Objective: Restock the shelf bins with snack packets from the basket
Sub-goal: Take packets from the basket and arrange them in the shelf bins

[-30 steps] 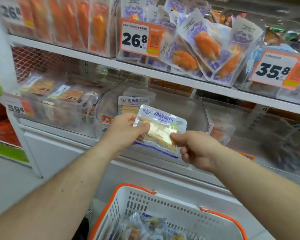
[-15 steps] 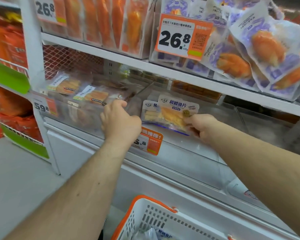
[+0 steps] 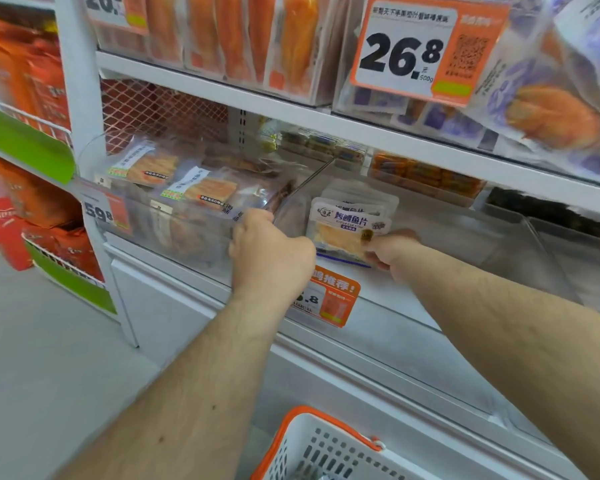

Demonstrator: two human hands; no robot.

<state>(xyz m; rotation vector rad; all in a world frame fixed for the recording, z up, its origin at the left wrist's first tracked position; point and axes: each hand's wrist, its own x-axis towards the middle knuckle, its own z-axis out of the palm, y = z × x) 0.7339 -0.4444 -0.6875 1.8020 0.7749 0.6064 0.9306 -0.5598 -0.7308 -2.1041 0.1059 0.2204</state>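
The left hand [image 3: 271, 258] has moved off the packet and now curls its grip over the clear bin's front edge [image 3: 222, 233], steadying it. The right hand [image 3: 390, 252] pinches the fish-slice packet [image 3: 349, 230], now lowered upright into the bin against those already stocked. Release should come next; the basket [image 3: 326, 448] waits below.

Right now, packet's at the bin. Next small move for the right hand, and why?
Probably let go and pull back. The right hand pinches the fish-slice packet by its lower right corner, and it already stands upright inside the clear bin, in front of matching packets. The left hand grips the bin's front edge.
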